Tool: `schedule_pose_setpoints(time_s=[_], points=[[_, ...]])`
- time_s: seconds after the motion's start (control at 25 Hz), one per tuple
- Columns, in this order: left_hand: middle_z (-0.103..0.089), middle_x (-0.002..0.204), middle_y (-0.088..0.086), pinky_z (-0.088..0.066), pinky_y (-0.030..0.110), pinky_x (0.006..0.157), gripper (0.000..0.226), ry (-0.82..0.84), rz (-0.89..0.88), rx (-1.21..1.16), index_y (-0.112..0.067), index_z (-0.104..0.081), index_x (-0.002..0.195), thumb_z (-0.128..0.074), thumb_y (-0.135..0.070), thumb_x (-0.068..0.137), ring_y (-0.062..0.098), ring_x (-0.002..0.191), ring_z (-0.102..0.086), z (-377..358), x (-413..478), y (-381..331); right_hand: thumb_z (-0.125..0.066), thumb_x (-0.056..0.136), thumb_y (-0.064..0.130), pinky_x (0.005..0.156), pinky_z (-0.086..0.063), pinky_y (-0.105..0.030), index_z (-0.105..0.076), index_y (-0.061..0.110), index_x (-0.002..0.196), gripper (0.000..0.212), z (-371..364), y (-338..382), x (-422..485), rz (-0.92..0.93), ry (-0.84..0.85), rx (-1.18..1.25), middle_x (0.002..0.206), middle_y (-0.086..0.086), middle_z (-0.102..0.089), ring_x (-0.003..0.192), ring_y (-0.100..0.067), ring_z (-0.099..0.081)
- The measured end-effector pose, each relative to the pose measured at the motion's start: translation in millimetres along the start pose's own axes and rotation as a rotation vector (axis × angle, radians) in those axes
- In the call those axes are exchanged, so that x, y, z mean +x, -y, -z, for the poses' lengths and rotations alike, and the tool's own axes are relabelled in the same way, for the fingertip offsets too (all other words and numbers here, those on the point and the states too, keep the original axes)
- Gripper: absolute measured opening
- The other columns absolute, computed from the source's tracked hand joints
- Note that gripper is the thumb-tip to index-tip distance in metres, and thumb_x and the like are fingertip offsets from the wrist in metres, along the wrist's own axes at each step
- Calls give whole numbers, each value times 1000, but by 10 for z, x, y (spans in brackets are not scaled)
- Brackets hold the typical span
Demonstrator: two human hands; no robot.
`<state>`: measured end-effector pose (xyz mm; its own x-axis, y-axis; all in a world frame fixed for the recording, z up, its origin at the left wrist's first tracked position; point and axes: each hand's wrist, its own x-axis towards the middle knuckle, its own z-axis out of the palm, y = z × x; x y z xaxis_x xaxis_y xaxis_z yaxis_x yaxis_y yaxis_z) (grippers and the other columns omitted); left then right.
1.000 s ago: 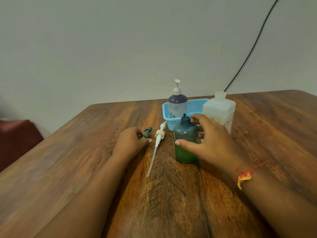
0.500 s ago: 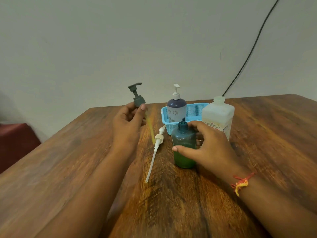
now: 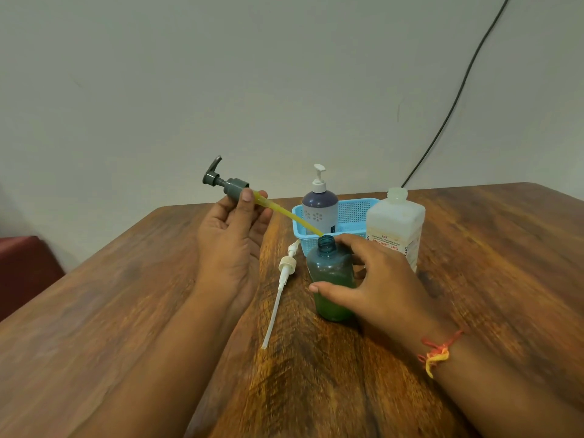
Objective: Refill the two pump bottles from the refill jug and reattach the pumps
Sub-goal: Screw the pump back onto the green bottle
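Our left hand (image 3: 234, 235) pinches grey pump (image 3: 226, 181), tube tip at green bottle (image 3: 331, 279) mouth; right hand (image 3: 369, 279) grips bottle on desk (image 3: 126, 311); reattaching step; next we upright pump, thread tube, twist collar.

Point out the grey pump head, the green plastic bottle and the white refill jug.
Grey pump head (image 3: 232, 185), head view: on its screw collar, above the thumb.
Green plastic bottle (image 3: 330, 267), head view: on its upper body, below the open neck.
White refill jug (image 3: 395, 221), head view: on its front face.
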<state>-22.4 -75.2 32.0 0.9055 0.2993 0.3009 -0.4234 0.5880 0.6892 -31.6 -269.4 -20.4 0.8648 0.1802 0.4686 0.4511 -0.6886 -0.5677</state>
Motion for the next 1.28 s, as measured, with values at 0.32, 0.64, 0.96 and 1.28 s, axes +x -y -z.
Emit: schedule_pose_setpoints(time_s=[0.32,0.64,0.96,1.28], points=[[-77,89,2,-58,24,75,25,118,-47,202,-11,-67,107,-69,-22,84,11,83,-73,47,-52,87,-71,69,74,89,-41,-14,-45,35,145,90,4,29,-27,35,-6,-50,142,14,-54,115,2,-46],[-77,111,-3,-60,29,84,26,417,-64,720,-19,-71,118,-69,-14,93,12,107,-72,69,-200,269,-71,70,72,85,-41,-15,-48,34,140,83,-25,43,-49,76,-49,-84,130,15,-59,107,4,-45],[-71,126,-9,-57,47,96,50,506,32,760,-33,-63,130,-78,-23,83,16,120,-66,120,-231,366,-72,78,62,92,-53,-27,-46,33,144,77,-31,3,-32,59,-43,-51,136,12,-58,121,-7,-54],[-72,116,7,-60,27,82,36,426,-52,687,-17,-64,125,-67,-3,93,19,110,-71,123,-242,399,-74,77,58,88,-49,-22,-47,32,142,75,-27,-9,-25,43,-49,-40,132,11,-59,115,-6,-54]])
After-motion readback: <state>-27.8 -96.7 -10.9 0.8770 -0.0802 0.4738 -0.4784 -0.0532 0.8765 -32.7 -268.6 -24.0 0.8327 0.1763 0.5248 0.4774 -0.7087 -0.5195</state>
